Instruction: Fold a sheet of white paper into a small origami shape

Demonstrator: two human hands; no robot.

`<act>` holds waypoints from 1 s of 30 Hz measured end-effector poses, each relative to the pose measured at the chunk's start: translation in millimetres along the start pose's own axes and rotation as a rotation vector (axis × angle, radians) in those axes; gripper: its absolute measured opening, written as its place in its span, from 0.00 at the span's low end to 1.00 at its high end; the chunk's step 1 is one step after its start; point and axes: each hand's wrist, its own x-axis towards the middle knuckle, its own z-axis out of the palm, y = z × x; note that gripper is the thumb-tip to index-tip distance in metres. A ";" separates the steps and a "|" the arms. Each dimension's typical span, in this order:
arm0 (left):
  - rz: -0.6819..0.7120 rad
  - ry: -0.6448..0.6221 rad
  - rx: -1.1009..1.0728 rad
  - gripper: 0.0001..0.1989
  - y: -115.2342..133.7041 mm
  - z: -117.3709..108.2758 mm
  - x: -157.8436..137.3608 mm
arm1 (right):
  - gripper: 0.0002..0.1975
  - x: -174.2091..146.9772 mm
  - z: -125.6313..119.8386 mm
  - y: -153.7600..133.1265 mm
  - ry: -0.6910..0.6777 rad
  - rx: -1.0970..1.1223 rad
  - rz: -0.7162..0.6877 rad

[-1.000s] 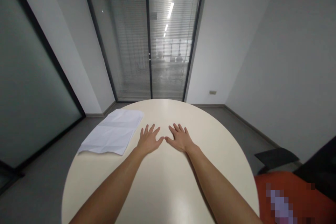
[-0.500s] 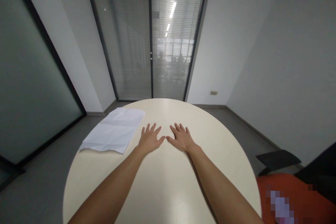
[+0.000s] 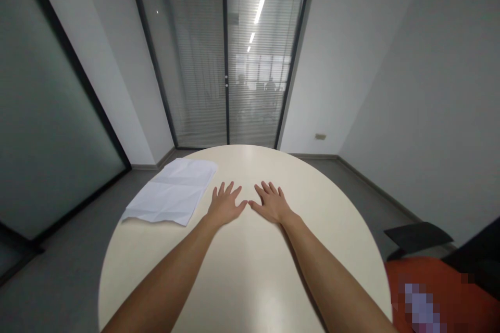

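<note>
My left hand (image 3: 225, 207) lies palm down on a round cream-coloured table (image 3: 234, 281), its fingers spread and nothing in it. Mirroring it, my right hand (image 3: 272, 205) rests on the tabletop with fingers apart, also holding nothing. The two thumb tips meet or nearly meet between the hands; I cannot tell if they touch. Just left of my left hand is a creased sheet of white paper (image 3: 170, 192), flat on the table with its near edge slightly wavy. The left hand does not touch the sheet.
A chair with a red seat (image 3: 449, 291) and a black armrest (image 3: 420, 238) stands at the lower right, a blurred patch over part of the seat. Beyond the table are glass panels with blinds (image 3: 253, 109). A frosted glass panel (image 3: 50, 130) is on the left, a grey wall on the right.
The whole view has shifted very slightly. Both hands and the paper keep their places on the table.
</note>
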 end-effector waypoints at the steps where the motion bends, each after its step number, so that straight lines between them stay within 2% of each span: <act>1: -0.001 -0.003 0.000 0.34 0.0 -0.1 0.0 | 0.42 0.1 -0.1 0.0 -0.001 0.001 0.000; 30: -0.011 0.013 -0.022 0.33 0.0 0.1 -0.3 | 0.42 -1.1 -2.2 -2.9 -0.022 -0.019 0.012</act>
